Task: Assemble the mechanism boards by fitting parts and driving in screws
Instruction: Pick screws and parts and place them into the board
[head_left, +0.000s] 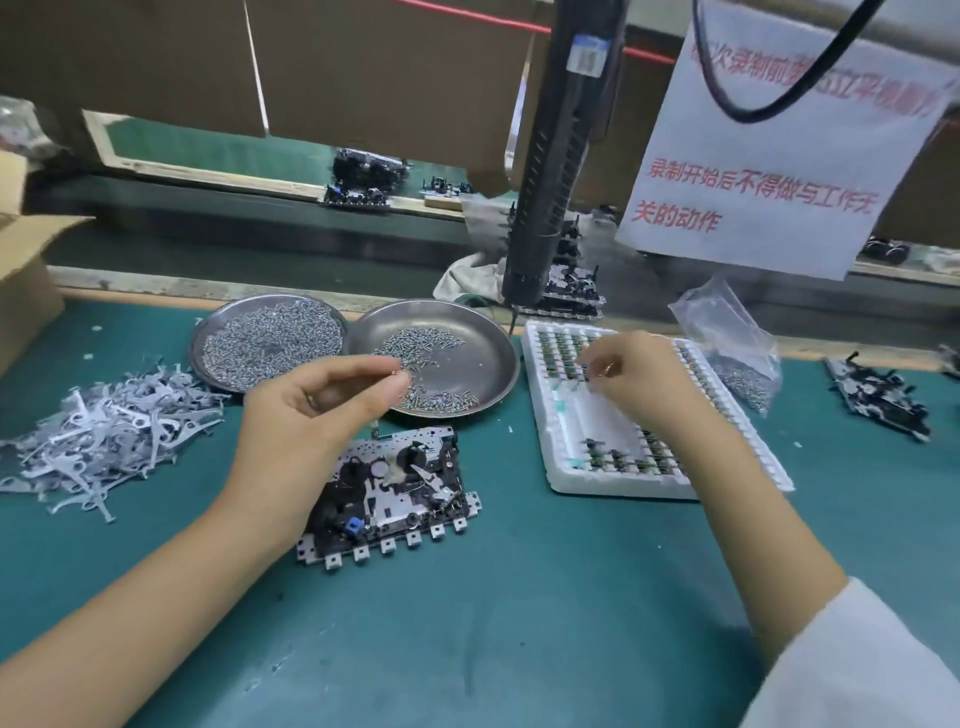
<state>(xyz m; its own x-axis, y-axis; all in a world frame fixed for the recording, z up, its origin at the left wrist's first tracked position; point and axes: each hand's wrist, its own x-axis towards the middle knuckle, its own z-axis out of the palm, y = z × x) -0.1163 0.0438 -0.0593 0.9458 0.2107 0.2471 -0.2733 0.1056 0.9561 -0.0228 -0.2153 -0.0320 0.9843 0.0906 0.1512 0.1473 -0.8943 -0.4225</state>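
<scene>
You are holding your left hand (317, 410) above the green table (467, 623), just over the near edge of the right metal dish (483, 374), and its thumb and forefinger are pinching together; something very small may be between them, but I cannot tell what it is. The mechanism board (395, 493) is lying flat on the table directly below and a little to the right of this hand, not touched by it. Your right hand (639, 379) is reaching over the white foam tray (566, 467), with the fingers curled down to the small parts in its far rows; whether they are already gripping one is not clear. Beyond your left hand the left metal dish (270, 343) is lying full of screws, touching the right one. To the left of your left hand a heap of white plastic pieces (98, 436) is lying. Between your two hands, farther away, the black electric screwdriver (556, 182) is hanging. A clear bag of screws (737, 353) is lying just beyond your right hand.
</scene>
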